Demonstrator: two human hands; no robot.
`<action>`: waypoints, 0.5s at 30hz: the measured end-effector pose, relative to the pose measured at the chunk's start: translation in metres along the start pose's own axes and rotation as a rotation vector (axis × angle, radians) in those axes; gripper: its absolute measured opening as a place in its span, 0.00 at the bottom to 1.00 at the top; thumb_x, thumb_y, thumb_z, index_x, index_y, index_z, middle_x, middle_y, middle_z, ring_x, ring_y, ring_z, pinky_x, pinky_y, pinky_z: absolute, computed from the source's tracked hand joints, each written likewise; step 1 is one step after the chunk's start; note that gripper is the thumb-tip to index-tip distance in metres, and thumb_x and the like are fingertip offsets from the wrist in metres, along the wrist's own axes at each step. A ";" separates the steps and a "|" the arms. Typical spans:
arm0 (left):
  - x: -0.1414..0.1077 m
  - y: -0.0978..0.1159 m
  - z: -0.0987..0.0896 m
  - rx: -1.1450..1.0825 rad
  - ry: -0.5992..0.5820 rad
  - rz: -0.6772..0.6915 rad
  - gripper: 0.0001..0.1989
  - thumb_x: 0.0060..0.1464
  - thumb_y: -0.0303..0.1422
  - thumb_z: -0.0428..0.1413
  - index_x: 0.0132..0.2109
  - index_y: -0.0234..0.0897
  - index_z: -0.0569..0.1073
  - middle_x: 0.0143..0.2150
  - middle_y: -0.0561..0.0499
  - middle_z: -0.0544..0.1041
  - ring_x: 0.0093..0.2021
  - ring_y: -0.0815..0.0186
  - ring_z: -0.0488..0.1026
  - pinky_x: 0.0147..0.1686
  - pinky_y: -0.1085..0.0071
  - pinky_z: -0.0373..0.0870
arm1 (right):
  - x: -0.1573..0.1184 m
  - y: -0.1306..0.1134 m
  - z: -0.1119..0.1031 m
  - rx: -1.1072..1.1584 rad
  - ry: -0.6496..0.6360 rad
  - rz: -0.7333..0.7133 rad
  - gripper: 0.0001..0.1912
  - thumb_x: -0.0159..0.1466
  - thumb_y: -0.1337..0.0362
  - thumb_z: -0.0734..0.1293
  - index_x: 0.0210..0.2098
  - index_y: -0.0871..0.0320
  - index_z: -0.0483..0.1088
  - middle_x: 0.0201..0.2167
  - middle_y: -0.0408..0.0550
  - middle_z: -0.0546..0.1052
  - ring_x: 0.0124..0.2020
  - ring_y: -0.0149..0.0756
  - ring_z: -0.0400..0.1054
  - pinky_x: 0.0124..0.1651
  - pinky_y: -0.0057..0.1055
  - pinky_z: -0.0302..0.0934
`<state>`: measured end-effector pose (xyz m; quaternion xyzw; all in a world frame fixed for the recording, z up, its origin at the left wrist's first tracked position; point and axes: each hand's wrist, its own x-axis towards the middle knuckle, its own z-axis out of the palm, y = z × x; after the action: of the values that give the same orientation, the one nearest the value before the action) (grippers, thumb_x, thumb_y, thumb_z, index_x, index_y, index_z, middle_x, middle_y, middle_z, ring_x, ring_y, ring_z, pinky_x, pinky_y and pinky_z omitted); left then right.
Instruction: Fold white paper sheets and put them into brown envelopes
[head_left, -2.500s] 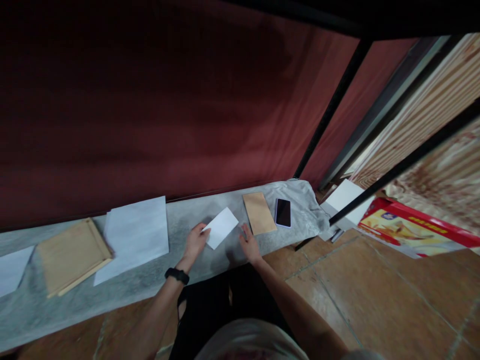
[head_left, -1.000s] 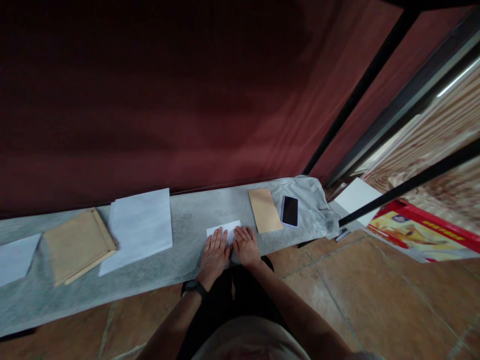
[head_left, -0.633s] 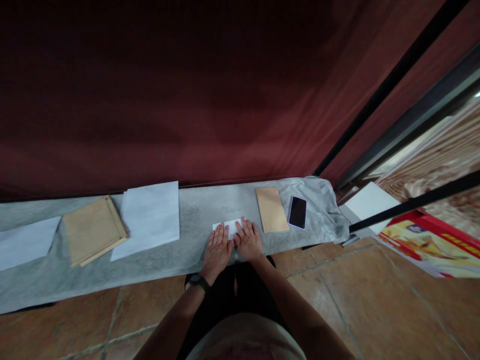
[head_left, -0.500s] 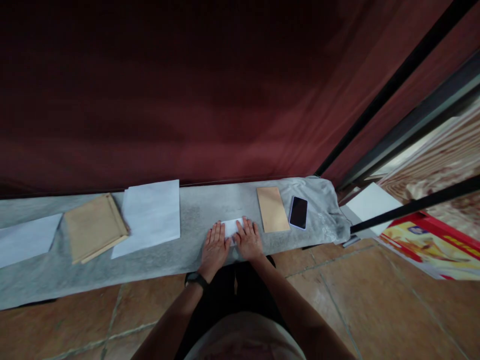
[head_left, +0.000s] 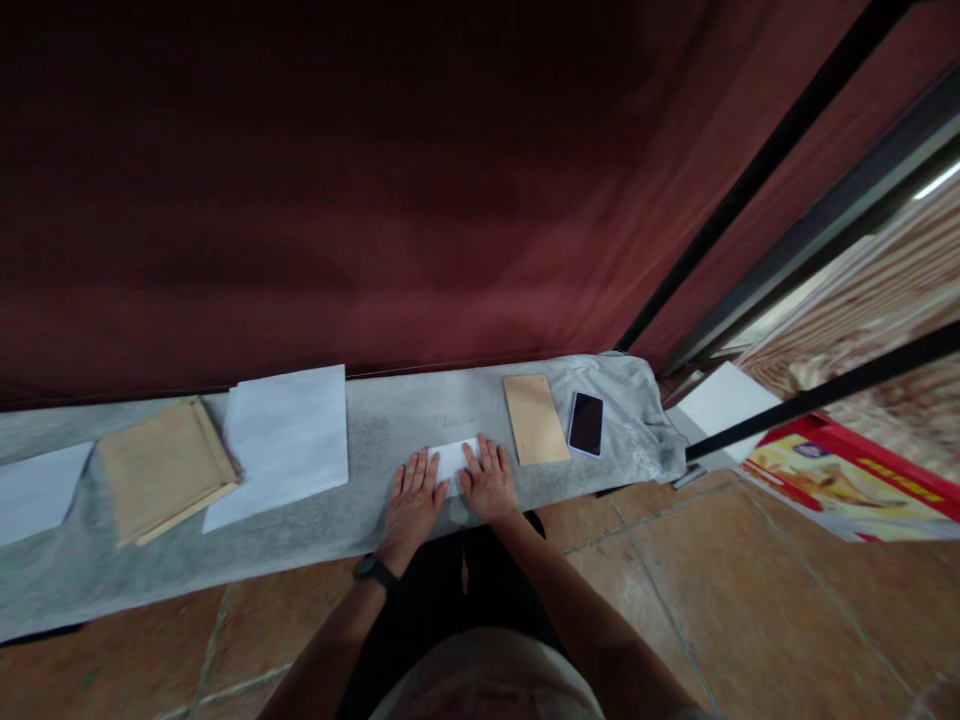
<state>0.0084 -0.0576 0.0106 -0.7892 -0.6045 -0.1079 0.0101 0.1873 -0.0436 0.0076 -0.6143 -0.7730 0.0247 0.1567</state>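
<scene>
A small folded piece of white paper (head_left: 453,460) lies on the grey cloth between my hands. Flat on its left end rests my left hand (head_left: 413,500), fingers stretched out and a dark watch on the wrist. My right hand (head_left: 489,482) lies over the paper's right end, its fingers also extended and slightly spread. Both palms face down, and part of the paper is hidden under the fingers. To the right of my right hand is a flat tan envelope or card (head_left: 537,420).
A grey cloth (head_left: 375,410) covers the long narrow surface. Further right lies a phone (head_left: 586,424). White sheets (head_left: 289,440), brown envelopes (head_left: 165,465) and more white paper (head_left: 41,490) lie to the left. A red-and-yellow box (head_left: 855,475) stands beyond the right end, near black poles.
My hands have spread a little apart, the left one sliding left, so more of the white paper shows. The whole view has shifted slightly.
</scene>
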 end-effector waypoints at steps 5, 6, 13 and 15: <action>-0.005 -0.004 -0.005 -0.014 0.003 0.064 0.27 0.68 0.41 0.43 0.70 0.41 0.62 0.73 0.43 0.60 0.73 0.50 0.53 0.69 0.47 0.53 | -0.001 -0.003 -0.009 0.030 -0.004 0.016 0.28 0.74 0.54 0.59 0.69 0.57 0.59 0.71 0.59 0.58 0.71 0.51 0.52 0.70 0.51 0.44; -0.005 -0.004 -0.006 -0.013 0.009 0.067 0.27 0.68 0.41 0.43 0.70 0.41 0.62 0.73 0.42 0.60 0.73 0.49 0.53 0.68 0.46 0.53 | -0.001 -0.003 -0.012 0.046 -0.006 0.023 0.27 0.74 0.55 0.59 0.69 0.57 0.60 0.71 0.59 0.60 0.71 0.50 0.52 0.71 0.50 0.44; -0.004 -0.004 -0.004 -0.006 0.033 0.079 0.27 0.68 0.41 0.42 0.69 0.42 0.64 0.73 0.41 0.59 0.73 0.48 0.53 0.67 0.45 0.55 | 0.005 -0.016 -0.062 0.700 -0.123 0.254 0.15 0.68 0.70 0.63 0.51 0.60 0.76 0.56 0.56 0.76 0.60 0.46 0.67 0.67 0.46 0.55; -0.003 -0.006 -0.002 -0.015 0.024 0.083 0.27 0.68 0.42 0.42 0.69 0.42 0.64 0.73 0.41 0.60 0.73 0.49 0.54 0.68 0.45 0.54 | 0.010 -0.030 -0.105 0.806 -0.158 0.223 0.13 0.70 0.67 0.60 0.46 0.57 0.77 0.44 0.49 0.81 0.48 0.39 0.75 0.56 0.36 0.66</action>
<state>0.0018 -0.0595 0.0111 -0.8122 -0.5704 -0.1212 0.0160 0.1854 -0.0575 0.1163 -0.5798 -0.6401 0.3886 0.3211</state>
